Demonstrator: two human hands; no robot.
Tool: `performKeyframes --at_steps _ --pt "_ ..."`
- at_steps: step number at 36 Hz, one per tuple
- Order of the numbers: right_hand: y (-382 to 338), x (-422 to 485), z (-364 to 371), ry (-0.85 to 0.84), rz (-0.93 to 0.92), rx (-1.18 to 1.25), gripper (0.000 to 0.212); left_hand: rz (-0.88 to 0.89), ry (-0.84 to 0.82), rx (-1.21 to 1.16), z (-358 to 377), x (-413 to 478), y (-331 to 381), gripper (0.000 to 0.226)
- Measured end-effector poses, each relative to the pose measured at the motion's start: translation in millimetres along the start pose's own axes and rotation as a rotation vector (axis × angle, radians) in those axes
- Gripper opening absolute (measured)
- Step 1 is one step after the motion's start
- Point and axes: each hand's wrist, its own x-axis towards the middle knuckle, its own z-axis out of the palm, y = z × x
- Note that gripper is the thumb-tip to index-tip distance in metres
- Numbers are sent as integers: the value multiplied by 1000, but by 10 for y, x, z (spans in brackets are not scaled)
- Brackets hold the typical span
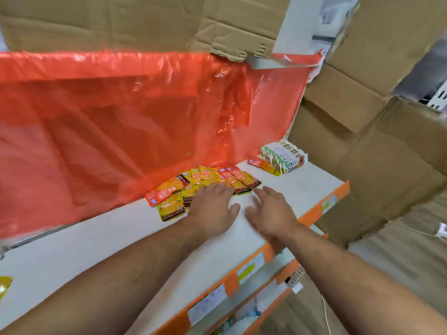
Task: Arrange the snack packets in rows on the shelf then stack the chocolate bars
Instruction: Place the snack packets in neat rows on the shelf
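Several yellow and red snack packets lie overlapping in a loose fan on the white shelf, close to the red plastic sheet. My left hand lies flat, fingers straight, with its fingertips on the packets in the middle of the fan. My right hand is spread flat on the shelf just right of it, its fingertips near the rightmost packets. A stack of chocolate bars in white, green and orange wrappers sits at the shelf's far right end, with one more red packet beside it.
A red plastic sheet hangs along the back of the shelf. Cardboard sheets stand behind and to the right. The shelf's front edge is orange with price labels, and a lower shelf shows beneath. One yellow packet is at the far left.
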Motion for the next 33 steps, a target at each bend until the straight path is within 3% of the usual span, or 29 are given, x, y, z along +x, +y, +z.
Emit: performKeyframes --at_steps 12,20,26,33 --pt "893 1093 -97 -130 -138 59 72 -211 44 3 399 822 626 44" --pt "956 1498 -130 -188 -227 11 82 -267 -156 126 574 1077 624 82" --pt "948 1737 -177 -322 -192 11 114 -311 -330 141 499 1217 582 87" --pt "892 1731 -196 -290 -258 -22 99 -319 -306 138 459 1249 638 78"
